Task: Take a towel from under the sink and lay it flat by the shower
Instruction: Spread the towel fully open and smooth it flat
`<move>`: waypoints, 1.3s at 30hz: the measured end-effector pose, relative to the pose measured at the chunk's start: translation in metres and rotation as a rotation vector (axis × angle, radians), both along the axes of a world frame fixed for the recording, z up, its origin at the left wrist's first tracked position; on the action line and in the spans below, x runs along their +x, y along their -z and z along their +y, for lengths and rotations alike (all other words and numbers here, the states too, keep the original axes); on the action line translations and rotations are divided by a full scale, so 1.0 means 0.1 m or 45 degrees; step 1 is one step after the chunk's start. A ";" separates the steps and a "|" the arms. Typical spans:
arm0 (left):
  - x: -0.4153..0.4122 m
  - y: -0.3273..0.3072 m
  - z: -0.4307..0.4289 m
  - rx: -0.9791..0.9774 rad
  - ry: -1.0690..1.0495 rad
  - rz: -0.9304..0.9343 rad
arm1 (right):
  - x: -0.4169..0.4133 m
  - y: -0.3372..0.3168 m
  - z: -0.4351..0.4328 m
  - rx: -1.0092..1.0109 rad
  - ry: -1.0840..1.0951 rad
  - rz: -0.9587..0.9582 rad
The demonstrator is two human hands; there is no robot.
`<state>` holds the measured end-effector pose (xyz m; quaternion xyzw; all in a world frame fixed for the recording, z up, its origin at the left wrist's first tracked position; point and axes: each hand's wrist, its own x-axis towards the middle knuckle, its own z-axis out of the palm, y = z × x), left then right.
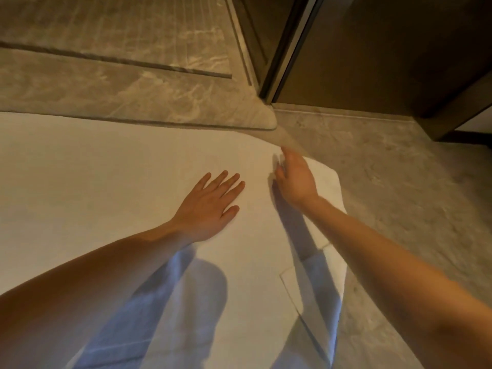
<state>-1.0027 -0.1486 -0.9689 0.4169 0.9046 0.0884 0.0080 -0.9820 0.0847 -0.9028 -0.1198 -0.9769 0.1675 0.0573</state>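
The white towel (pixel 127 166) lies spread on the marble-patterned floor (pixel 399 182), with its far edge running along the raised stone threshold (pixel 133 102) of the shower. The towel's right portion is not flat: near the right edge a section is folded over, leaving a doubled layer and a visible corner. The left hand (pixel 210 203) rests palm down on the towel, fingers extended and slightly spread, grasping nothing. The right hand (pixel 295 179) is positioned near the far right corner of the towel, palm turned inward and fingers pointing toward the threshold; whether its fingers pinch the fabric cannot be determined, as they are blurred. A dark door frame (pixel 282 57) stands upright at the end of the threshold.
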 end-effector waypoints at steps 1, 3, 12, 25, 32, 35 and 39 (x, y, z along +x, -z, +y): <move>0.00 0.00 0.00 0.004 -0.002 -0.002 | -0.16 -0.02 0.09 -0.001 0.055 -0.027; -0.01 0.00 -0.01 0.010 -0.003 -0.010 | -0.40 -0.04 0.22 0.001 0.149 -0.114; -0.01 0.01 0.00 0.018 -0.001 -0.002 | -0.31 0.05 0.16 -0.156 0.349 0.185; 0.00 -0.05 0.01 0.009 -0.009 0.015 | 0.55 0.08 -0.25 0.478 -0.368 0.077; 0.01 -0.05 0.01 0.000 -0.019 -0.017 | 0.34 -0.04 -0.17 0.442 -0.324 -0.098; 0.02 -0.07 0.01 0.046 0.002 -0.029 | 0.33 -0.03 -0.18 0.373 -0.227 -0.078; 0.05 -0.08 -0.01 0.120 0.116 -0.104 | 0.33 0.00 -0.19 0.248 -0.209 -0.066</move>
